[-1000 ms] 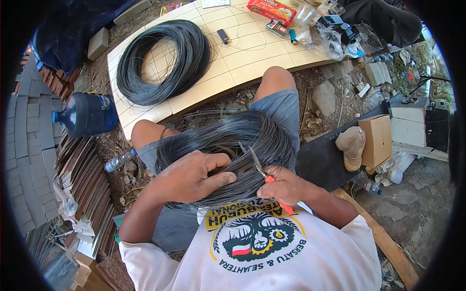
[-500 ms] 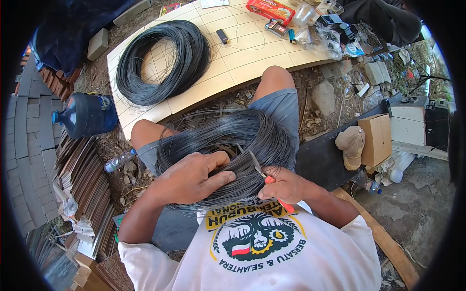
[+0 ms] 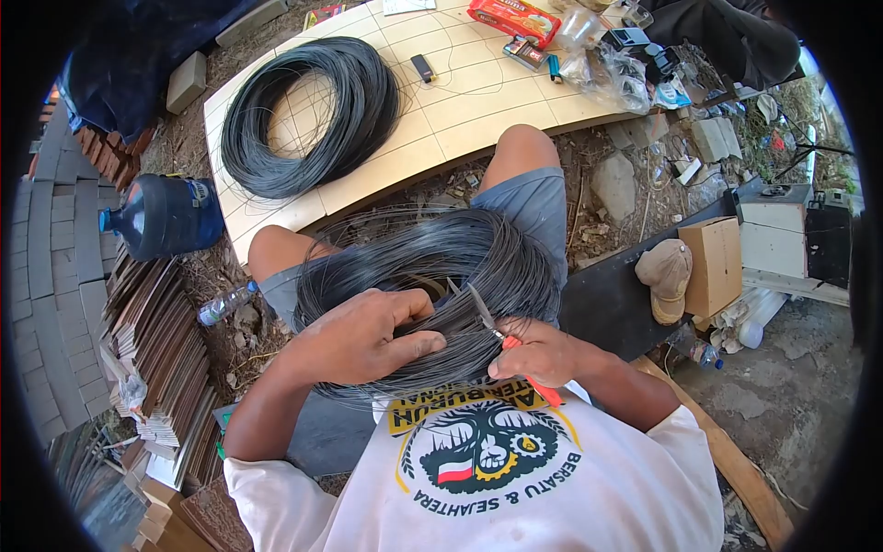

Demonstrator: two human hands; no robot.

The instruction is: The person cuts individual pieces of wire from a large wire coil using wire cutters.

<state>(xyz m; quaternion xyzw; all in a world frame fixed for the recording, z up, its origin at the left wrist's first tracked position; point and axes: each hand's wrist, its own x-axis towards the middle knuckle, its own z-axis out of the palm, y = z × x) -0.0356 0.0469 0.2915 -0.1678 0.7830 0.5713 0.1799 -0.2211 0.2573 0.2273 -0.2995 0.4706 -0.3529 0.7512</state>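
A thick coil of dark thin wire [image 3: 501, 244] rests across my lap, between my knees and shirt. My left hand [image 3: 363, 340] is closed over its near left side, thumb and bent forefinger pressed on the strands. At the near right side, my right hand [image 3: 538, 354] grips a pair of red-handled snips [image 3: 484, 311]. Their pointed metal blades stand apart and reach over the wire towards the coil's centre. Part of the red handles is hidden inside my right hand.
Ahead, a second wire coil [image 3: 363, 152] lies on a pale tabletop [image 3: 460, 124] beside a small black device [image 3: 421, 68]. A red biscuit packet [image 3: 515, 20] and plastic wrappings are at its right. A blue water jug [image 3: 170, 219] stands left; a cap [image 3: 664, 276] leans against a cardboard box [image 3: 713, 267] right.
Almost nothing differs. The snips and my right hand have shifted very slightly; my left hand keeps its place on the wire.
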